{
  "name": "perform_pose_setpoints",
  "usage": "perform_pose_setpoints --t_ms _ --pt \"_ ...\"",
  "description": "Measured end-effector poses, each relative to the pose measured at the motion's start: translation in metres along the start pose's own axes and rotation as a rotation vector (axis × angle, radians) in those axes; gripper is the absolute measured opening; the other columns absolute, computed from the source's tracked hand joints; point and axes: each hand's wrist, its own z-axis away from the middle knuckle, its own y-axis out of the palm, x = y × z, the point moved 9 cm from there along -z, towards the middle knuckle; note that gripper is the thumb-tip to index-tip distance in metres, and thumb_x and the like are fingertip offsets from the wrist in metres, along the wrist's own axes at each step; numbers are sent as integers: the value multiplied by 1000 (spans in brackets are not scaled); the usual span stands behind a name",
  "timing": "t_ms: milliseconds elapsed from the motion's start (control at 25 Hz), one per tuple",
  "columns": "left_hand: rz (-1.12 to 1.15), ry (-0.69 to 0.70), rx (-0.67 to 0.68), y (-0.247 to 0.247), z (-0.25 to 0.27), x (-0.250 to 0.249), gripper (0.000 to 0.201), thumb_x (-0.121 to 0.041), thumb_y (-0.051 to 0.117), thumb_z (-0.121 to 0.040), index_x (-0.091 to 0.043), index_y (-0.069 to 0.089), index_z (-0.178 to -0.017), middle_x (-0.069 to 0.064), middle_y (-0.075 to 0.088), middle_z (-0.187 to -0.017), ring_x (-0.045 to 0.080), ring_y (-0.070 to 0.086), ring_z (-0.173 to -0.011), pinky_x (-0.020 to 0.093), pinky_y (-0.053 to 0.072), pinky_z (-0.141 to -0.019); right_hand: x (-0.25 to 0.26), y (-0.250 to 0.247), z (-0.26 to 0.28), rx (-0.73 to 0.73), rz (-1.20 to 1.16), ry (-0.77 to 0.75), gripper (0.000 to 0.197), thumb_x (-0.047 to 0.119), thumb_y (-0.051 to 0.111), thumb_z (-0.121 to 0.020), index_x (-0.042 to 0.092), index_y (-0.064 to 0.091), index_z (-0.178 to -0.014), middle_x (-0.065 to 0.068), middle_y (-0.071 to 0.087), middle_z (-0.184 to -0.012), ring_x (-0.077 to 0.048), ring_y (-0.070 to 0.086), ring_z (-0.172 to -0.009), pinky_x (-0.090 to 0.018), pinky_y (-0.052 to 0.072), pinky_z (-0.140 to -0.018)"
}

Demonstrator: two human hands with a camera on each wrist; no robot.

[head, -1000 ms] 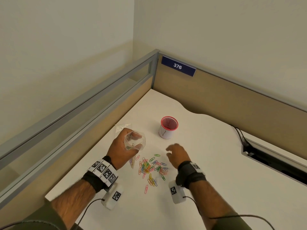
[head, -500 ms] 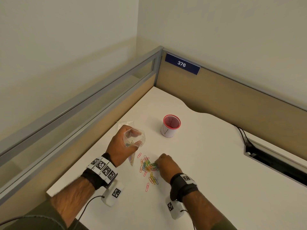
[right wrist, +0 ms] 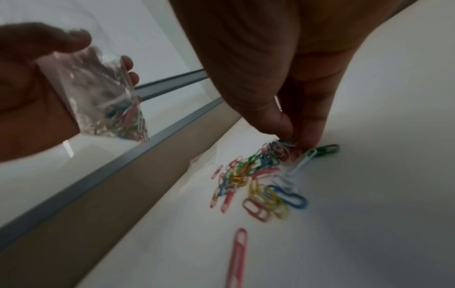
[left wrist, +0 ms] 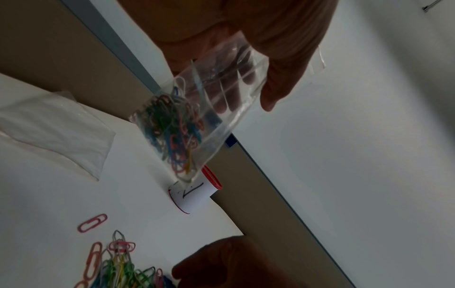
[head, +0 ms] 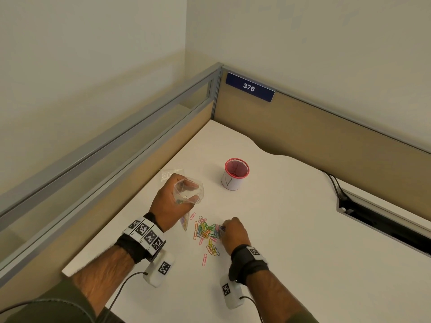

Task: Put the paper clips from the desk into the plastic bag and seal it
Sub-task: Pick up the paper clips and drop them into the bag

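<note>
A heap of coloured paper clips [head: 208, 232] lies on the white desk [head: 291, 229]. My left hand [head: 173, 201] holds a clear plastic bag [head: 190, 191] above the desk, mouth open upward, with several clips at its bottom [left wrist: 172, 132]. My right hand [head: 233, 233] is down at the right edge of the heap. In the right wrist view its thumb and fingertips [right wrist: 288, 132] pinch a bunch of clips [right wrist: 280, 150] on the desk. The bag [right wrist: 108, 97] hangs to the left there.
A red-rimmed white cup [head: 235, 174] stands behind the heap. A second clear bag [head: 170, 174] lies flat behind my left hand. Partition walls [head: 326, 136] close the desk's left and back. A cable slot [head: 384, 224] sits at the right.
My right hand came down from above the desk onto the heap and closed its fingers on clips, sweeping them leftward. The left hand with the bag stayed in place.
</note>
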Motion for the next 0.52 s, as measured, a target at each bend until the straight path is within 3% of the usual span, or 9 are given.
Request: perform_pose_setpoints --t_ms 160,240,320,520 --pt "4 -6 -9 -5 -1 3 42 -36 83 -74 -32 62 -110 0 72 -120 22 67 -123 57 55 -105 2 -11 -6 0 -84 -34 40 26 61 -91 12 55 -128 -8 51 -128 -27 53 -117 -34 45 -99" --pt "5 -13 -11 -7 -1 4 43 -36 83 -74 -32 61 -111 0 72 -120 22 67 -123 57 55 -106 9 -6 -2 84 12 -94 56 39 71 -81 17 52 -129 -5 47 -125 -25 48 -117 -37 47 -96" --pt "5 -6 -14 -6 0 3 43 -35 82 -74 -29 61 -112 0 72 -120 22 67 -122 55 55 -107 18 3 4 139 126 -161 62 42 75 -75 19 52 -128 -4 44 -122 -25 44 -115 -40 49 -93" --pt "11 -2 -15 0 2 2 38 -21 82 -78 -22 61 -111 0 74 -119 19 68 -121 54 52 -111 37 11 6 99 231 -267 29 23 58 -91 11 59 -117 -9 47 -117 -28 48 -112 -41 51 -88"
